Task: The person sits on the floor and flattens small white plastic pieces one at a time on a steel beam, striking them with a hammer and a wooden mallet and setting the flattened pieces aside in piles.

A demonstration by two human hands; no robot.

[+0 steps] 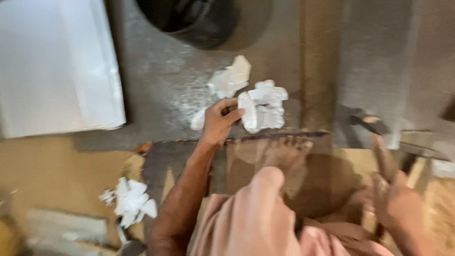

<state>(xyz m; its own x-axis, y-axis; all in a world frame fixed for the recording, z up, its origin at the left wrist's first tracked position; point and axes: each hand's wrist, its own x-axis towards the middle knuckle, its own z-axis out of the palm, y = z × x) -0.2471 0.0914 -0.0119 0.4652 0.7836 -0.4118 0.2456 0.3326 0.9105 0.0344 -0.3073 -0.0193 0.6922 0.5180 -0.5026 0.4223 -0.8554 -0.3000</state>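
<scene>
My left hand (217, 122) reaches forward over the grey floor and grips a white crumbly lump (264, 108) by its left side. Just beyond it lies a second white piece (231, 78), with white dust around both. My right hand (394, 201), at the lower right, is closed around a wooden handle that runs up to a dark hammer head (368, 122). The picture is motion-blurred, so the grip's detail is unclear. My knee in pink cloth (256, 215) and my bare foot (272, 156) lie between the hands.
A stack of white sheets (57, 66) fills the upper left. A black round container (189, 19) stands at the top. More white fragments (130, 201) lie at the lower left on brown cardboard (52, 175).
</scene>
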